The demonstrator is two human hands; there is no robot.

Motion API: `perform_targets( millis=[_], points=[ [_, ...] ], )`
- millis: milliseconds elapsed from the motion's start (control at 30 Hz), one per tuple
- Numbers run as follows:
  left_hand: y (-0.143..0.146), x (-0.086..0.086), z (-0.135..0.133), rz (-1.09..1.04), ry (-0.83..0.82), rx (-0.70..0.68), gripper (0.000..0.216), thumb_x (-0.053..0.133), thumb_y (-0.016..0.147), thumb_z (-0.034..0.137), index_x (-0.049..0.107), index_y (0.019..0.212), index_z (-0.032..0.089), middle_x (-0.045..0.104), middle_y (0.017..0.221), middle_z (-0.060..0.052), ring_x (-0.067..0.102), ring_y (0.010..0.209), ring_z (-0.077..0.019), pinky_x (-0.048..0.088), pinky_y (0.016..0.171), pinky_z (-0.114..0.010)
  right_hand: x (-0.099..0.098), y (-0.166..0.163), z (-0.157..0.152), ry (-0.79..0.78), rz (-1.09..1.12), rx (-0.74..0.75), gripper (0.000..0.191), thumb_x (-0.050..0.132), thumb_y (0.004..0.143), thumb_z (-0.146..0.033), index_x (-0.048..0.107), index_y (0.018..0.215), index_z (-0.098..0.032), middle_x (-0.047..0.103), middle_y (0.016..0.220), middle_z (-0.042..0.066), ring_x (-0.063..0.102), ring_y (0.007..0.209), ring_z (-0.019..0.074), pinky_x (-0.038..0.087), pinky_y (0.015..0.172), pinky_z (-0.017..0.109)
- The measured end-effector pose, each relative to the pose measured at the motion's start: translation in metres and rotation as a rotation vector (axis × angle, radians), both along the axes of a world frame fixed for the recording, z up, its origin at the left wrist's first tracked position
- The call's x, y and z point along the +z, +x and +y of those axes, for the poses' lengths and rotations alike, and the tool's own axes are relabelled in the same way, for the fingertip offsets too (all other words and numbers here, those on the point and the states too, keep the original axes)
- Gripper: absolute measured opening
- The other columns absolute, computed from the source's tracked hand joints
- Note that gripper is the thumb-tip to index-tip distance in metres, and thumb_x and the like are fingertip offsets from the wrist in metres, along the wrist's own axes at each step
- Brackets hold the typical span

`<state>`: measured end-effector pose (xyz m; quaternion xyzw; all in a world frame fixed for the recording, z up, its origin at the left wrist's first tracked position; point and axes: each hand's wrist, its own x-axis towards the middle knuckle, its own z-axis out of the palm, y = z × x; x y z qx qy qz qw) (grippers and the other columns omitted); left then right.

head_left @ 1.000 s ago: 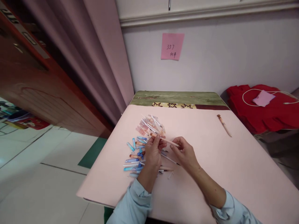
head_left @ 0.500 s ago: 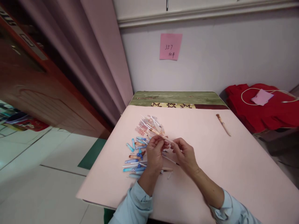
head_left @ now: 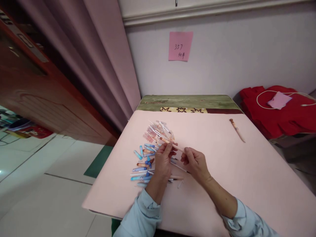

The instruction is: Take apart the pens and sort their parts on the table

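Observation:
My left hand and my right hand meet over a pink table, each pinching one end of a thin pale pen. The pen slants from upper left to lower right between my fingertips. Just behind and left of my hands lies a heap of pen parts: clear pink barrels at the back, blue and orange caps in front, white refills among them. A few thin refills lie under my hands.
One finished pen lies alone at the table's far right. A pink note is stuck on the wall. Red cloth with a white cable sits to the right. A curtain and a wooden door stand at left.
My hands have closed in toward each other along the pen, which now shows a shorter length between them. The view has shifted only slightly.

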<state>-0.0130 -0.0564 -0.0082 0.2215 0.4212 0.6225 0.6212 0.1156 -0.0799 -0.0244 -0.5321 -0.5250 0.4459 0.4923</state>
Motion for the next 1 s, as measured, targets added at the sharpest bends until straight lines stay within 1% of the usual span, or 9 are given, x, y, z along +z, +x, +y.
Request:
perform_targets(
  millis=[100,233,300,433,533,633,733,833,1000],
  points=[
    [0.001,-0.001,-0.001,-0.002,-0.004,-0.015,0.026,0.081,0.067,0.036,0.072,0.079,0.015,0.072,0.082,-0.004,0.061,0.066,-0.0092,0.047,0.062,-0.02,-0.001,-0.001,0.002,-0.094,0.12,0.015,0.056,0.041,0.092,-0.063,0.06,0.064,-0.018,0.06,0.054,0.003,0.052,0.044,0.0135,0.042,0.046,0.025],
    [0.001,-0.002,0.0,-0.013,-0.003,0.0,0.026,0.082,0.065,0.036,0.071,0.077,0.015,0.07,0.076,-0.003,0.061,0.065,-0.0097,0.047,0.063,-0.021,0.004,-0.001,0.004,0.021,0.097,0.011,0.038,0.07,0.079,-0.054,0.061,0.094,-0.02,0.064,0.069,0.0,0.057,0.059,0.0141,0.047,0.056,0.024],
    [0.001,-0.003,0.0,-0.012,0.007,-0.004,0.025,0.082,0.066,0.036,0.071,0.077,0.015,0.07,0.076,-0.003,0.061,0.066,-0.0099,0.047,0.064,-0.021,0.005,0.0,0.003,0.055,0.057,-0.004,0.036,0.073,0.076,-0.051,0.06,0.089,-0.02,0.064,0.07,0.0,0.057,0.06,0.0137,0.046,0.055,0.024],
    [0.001,-0.001,-0.001,0.042,0.026,-0.027,0.024,0.08,0.068,0.036,0.072,0.077,0.015,0.071,0.081,-0.004,0.058,0.064,-0.0088,0.047,0.064,-0.021,0.001,0.0,0.001,-0.003,0.079,0.035,0.041,0.056,0.089,-0.056,0.061,0.072,-0.019,0.061,0.058,0.001,0.055,0.05,0.0129,0.045,0.05,0.024],
    [0.001,0.001,-0.002,0.054,0.019,-0.03,0.025,0.08,0.068,0.037,0.073,0.076,0.014,0.071,0.078,-0.004,0.056,0.061,-0.0079,0.046,0.063,-0.021,-0.001,0.0,0.001,-0.042,0.075,0.083,0.048,0.047,0.092,-0.059,0.064,0.071,-0.018,0.06,0.054,0.001,0.053,0.046,0.0135,0.043,0.046,0.024],
    [0.001,0.002,-0.001,0.055,0.013,-0.017,0.026,0.08,0.067,0.037,0.072,0.075,0.014,0.07,0.074,-0.003,0.057,0.061,-0.0084,0.046,0.061,-0.02,0.002,0.0,0.001,0.035,-0.044,0.044,0.036,0.063,0.084,-0.055,0.067,0.085,-0.019,0.064,0.065,0.001,0.055,0.055,0.0137,0.044,0.052,0.024],
    [0.001,0.002,-0.001,0.05,0.009,-0.026,0.027,0.082,0.065,0.037,0.071,0.074,0.014,0.072,0.076,-0.004,0.059,0.061,-0.0095,0.046,0.061,-0.021,0.007,-0.001,0.0,0.093,-0.132,-0.032,0.032,0.07,0.079,-0.05,0.063,0.081,-0.02,0.06,0.064,-0.001,0.051,0.055,0.0121,0.04,0.051,0.023],
    [0.001,0.002,-0.002,0.086,0.048,-0.06,0.027,0.081,0.066,0.038,0.071,0.074,0.014,0.073,0.081,-0.005,0.06,0.063,-0.0099,0.048,0.064,-0.023,0.009,-0.001,-0.001,0.005,-0.002,0.039,0.038,0.061,0.086,-0.054,0.062,0.072,-0.019,0.057,0.056,-0.001,0.049,0.049,0.0113,0.039,0.048,0.023],
    [-0.001,0.006,-0.004,0.105,0.051,-0.117,0.025,0.077,0.071,0.038,0.07,0.074,0.014,0.072,0.074,-0.006,0.061,0.062,-0.0117,0.05,0.065,-0.025,0.008,-0.002,0.001,-0.359,0.364,0.336,0.056,0.047,0.086,-0.069,0.056,0.064,-0.019,0.048,0.043,-0.004,0.038,0.035,0.0087,0.033,0.038,0.021]
  ],
)
